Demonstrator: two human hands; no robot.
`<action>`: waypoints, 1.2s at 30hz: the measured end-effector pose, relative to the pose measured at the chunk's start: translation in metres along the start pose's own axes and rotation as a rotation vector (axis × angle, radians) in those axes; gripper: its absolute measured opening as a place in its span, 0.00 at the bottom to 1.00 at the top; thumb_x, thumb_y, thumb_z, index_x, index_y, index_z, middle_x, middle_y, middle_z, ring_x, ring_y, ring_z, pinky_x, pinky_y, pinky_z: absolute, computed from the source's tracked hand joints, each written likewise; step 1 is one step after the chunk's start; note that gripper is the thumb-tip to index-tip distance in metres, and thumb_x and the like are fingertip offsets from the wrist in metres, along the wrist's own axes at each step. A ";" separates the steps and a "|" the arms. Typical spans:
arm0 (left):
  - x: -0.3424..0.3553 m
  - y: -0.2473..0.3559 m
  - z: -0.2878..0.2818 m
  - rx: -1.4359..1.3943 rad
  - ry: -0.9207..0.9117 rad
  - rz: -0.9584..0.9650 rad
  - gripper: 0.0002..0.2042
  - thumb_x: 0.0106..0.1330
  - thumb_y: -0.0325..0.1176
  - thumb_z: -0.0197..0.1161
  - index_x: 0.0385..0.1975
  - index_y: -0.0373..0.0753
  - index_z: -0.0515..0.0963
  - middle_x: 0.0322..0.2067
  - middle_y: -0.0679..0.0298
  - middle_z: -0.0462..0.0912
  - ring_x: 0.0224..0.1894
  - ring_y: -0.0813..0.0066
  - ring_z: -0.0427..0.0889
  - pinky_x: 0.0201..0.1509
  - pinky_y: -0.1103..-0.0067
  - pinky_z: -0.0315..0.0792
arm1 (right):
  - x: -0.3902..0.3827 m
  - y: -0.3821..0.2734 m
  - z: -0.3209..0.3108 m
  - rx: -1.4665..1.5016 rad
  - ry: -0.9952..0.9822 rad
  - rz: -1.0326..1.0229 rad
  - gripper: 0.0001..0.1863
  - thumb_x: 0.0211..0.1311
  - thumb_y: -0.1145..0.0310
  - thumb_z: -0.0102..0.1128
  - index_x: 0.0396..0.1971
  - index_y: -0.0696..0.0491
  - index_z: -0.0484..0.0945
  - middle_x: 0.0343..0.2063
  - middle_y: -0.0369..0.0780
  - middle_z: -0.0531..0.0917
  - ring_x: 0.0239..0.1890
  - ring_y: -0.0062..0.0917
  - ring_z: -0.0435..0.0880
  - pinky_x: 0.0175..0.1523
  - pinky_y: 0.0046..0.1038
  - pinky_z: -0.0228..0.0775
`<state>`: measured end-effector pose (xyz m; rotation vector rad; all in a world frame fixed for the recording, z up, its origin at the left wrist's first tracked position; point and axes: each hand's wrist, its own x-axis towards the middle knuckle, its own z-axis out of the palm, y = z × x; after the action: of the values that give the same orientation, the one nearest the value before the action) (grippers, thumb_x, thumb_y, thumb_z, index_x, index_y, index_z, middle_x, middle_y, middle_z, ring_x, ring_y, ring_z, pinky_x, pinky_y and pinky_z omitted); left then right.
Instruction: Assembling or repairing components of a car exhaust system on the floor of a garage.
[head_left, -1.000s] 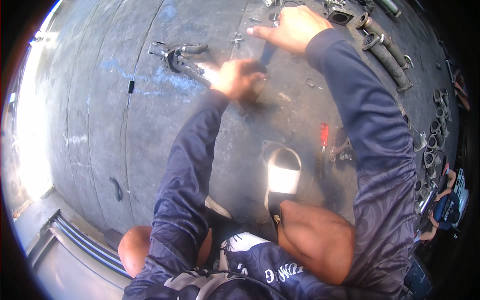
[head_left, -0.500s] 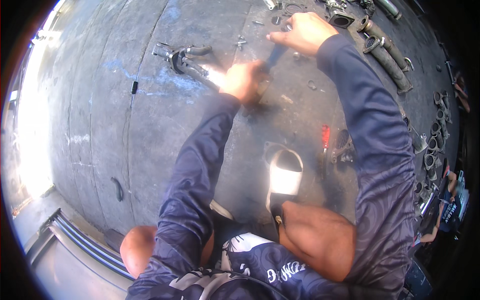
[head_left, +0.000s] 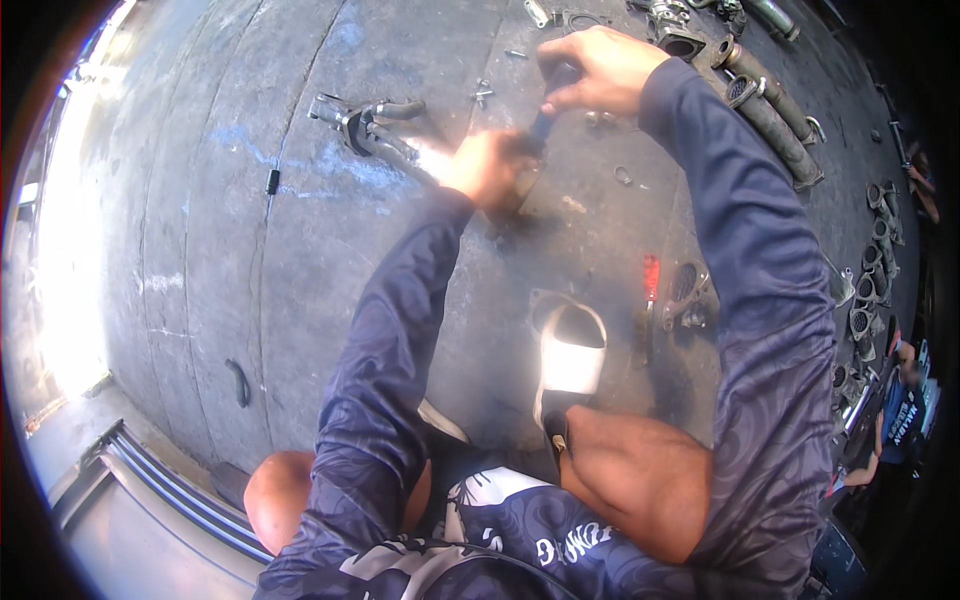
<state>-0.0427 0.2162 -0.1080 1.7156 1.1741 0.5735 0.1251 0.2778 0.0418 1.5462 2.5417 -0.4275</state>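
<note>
My right hand (head_left: 608,72) is closed around the dark handle of a hand tool (head_left: 566,80); its bluish lower part slants down toward my left hand. My left hand (head_left: 490,170) is closed just below, at the end of a metal pipe assembly (head_left: 385,145) lying on the floor with a bracket and a short side branch. Glare and haze blur the spot where tool, fingers and pipe meet. What exactly the left fingers wrap round is partly hidden.
On the concrete floor lie a red-handled tool (head_left: 651,278), a flanged metal part (head_left: 685,296), a small black piece (head_left: 272,181) and a curved hose (head_left: 237,383). Large metal pipes (head_left: 775,125) lie at the far right. Other people (head_left: 900,410) are at the right edge.
My right hand has closed its fingers around the tool handle and moved slightly down. My left hand stays in nearly the same place.
</note>
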 end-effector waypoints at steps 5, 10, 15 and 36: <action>-0.001 -0.003 0.004 -0.147 -0.013 -0.024 0.14 0.58 0.33 0.68 0.43 0.37 0.81 0.34 0.61 0.85 0.36 0.79 0.81 0.45 0.78 0.73 | -0.001 0.007 0.003 0.158 0.045 -0.453 0.25 0.62 0.48 0.55 0.36 0.60 0.79 0.22 0.46 0.82 0.32 0.35 0.85 0.39 0.33 0.76; -0.002 0.000 0.004 -0.063 0.021 -0.082 0.17 0.57 0.36 0.71 0.43 0.34 0.80 0.36 0.61 0.85 0.38 0.79 0.80 0.46 0.78 0.73 | 0.001 -0.025 -0.011 -0.022 -0.197 0.163 0.22 0.60 0.49 0.56 0.34 0.57 0.79 0.29 0.48 0.81 0.38 0.38 0.82 0.45 0.35 0.72; 0.004 -0.004 -0.003 -0.272 -0.038 -0.047 0.23 0.61 0.38 0.67 0.51 0.28 0.74 0.45 0.53 0.82 0.47 0.71 0.79 0.54 0.76 0.71 | -0.001 -0.013 -0.009 -0.080 -0.109 -0.120 0.14 0.54 0.62 0.64 0.33 0.57 0.78 0.27 0.48 0.81 0.35 0.40 0.82 0.41 0.36 0.72; 0.019 0.018 -0.002 -0.293 -0.050 0.147 0.20 0.67 0.36 0.60 0.54 0.31 0.71 0.47 0.57 0.81 0.50 0.72 0.78 0.58 0.76 0.69 | 0.000 0.003 -0.022 -0.010 -0.109 -0.186 0.11 0.47 0.67 0.65 0.27 0.57 0.75 0.28 0.45 0.82 0.34 0.39 0.82 0.41 0.36 0.72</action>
<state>-0.0280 0.2327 -0.0932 1.5611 0.8849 0.7492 0.1284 0.2865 0.0625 1.2503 2.6074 -0.5059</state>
